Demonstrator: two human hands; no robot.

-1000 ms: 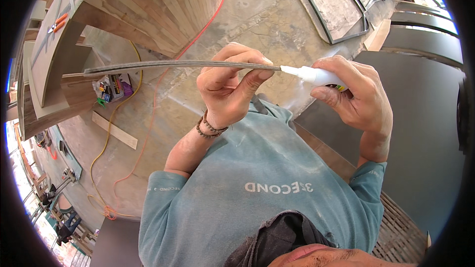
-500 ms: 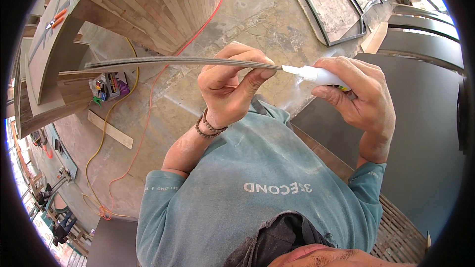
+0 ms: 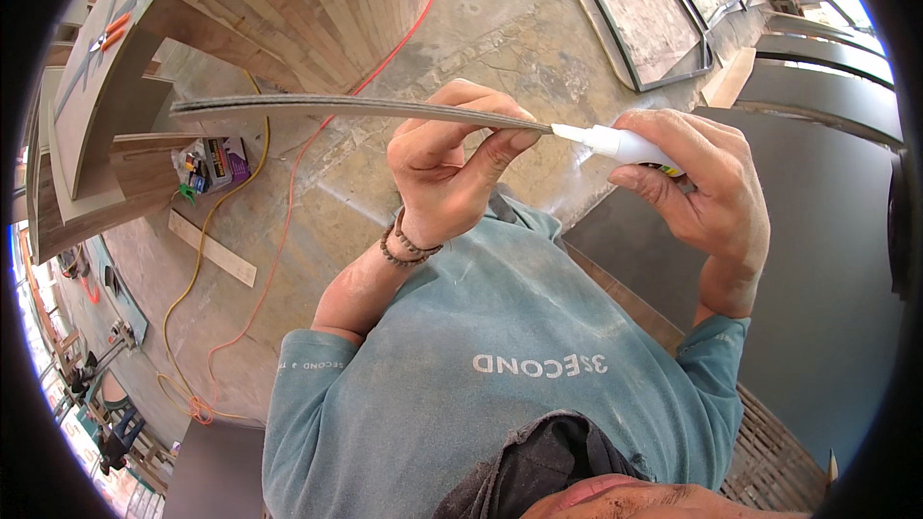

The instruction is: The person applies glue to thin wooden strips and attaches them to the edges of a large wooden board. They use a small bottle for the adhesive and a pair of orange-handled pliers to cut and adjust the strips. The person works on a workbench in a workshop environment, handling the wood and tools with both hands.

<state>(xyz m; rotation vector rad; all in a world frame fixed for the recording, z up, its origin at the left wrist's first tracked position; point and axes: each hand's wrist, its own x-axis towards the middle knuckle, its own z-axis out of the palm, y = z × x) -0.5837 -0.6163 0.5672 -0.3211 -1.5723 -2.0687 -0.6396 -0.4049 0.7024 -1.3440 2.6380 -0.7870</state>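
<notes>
My left hand [image 3: 452,154] pinches a long, thin grey-brown strip [image 3: 317,108] near its right end, thumb below and fingers above. The strip looks layered and reaches far out to the left in the air, bending slightly. In my right hand [image 3: 697,168] is a small white glue bottle [image 3: 630,146], lying on its side between thumb and fingers. Its narrow white nozzle points left and meets the strip's right end, close to my left thumb and fingertips. Part of the bottle's body is hidden by my right fingers.
A curved wooden structure [image 3: 288,14] stands at the far left, with orange-handled pliers [image 3: 113,34] on its edge. Yellow [image 3: 200,259] and red hoses [image 3: 293,197] cross the concrete floor. Dark panels [image 3: 808,259] lie on the right; a black metal frame [image 3: 639,29] lies beyond.
The strip's far left end has risen slightly and its flat side shows more. Both hands and the bottle stay almost in place, the nozzle still at the strip's end.
</notes>
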